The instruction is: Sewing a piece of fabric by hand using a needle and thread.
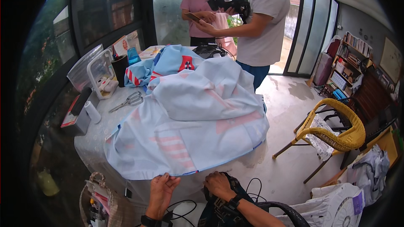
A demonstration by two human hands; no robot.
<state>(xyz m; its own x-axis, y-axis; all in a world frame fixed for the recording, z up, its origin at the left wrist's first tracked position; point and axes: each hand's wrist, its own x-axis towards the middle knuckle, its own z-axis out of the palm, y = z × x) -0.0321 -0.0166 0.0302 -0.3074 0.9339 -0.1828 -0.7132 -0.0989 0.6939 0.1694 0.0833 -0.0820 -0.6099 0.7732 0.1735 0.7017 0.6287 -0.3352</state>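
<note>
A large piece of light blue printed fabric [186,132] covers most of the table, its paler side up and its far part bunched. Red-and-white stripes show through near the front hem. At that hem, the thumb and forefinger of my left hand [163,187] pinch the edge. My right hand [219,185] is bent over dark patterned cloth [221,209] at my lap, just off the table's front edge. Its fingertips are turned away from view, so whether they grip anything is unclear. Steel scissors [127,101] lie on the table left of the fabric.
A white thread spool [92,112], a grey box [79,118] and a black pen cup [120,71] stand at the left. Two people are beyond the table, one holding a phone [192,17]. A yellow wicker chair [334,126] is right; a woven bag [116,208] sits front left.
</note>
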